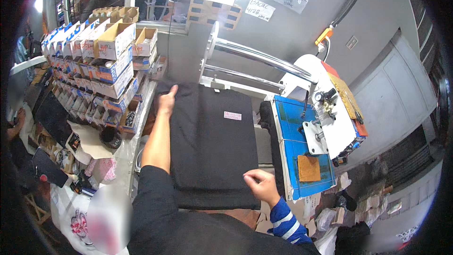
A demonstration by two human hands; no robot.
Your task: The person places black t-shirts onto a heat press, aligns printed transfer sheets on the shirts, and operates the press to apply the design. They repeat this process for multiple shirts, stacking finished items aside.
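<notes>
A black garment (207, 146), which looks like a shirt, lies spread flat in front of me. A small pink-and-white printed label (232, 115) sits on its upper right part, and a tiny white tag (217, 90) shows at its far edge. My left hand (166, 102) is closed on the cloth at the far left corner, thumb pointing up. Over the near right edge of the garment is my right hand (264, 187), its fingers curled together. Whether cloth is pinched in them is hidden. A blue-and-white striped sleeve (287, 222) covers my right forearm.
Right of the garment stands a press machine with a blue plate (292, 137), a brown square pad (309, 168) and a white head (306, 71). Chrome bars (259, 56) cross behind the garment. Stacked cardboard boxes (113, 73) fill the left side. A person's hand (18, 122) shows far left.
</notes>
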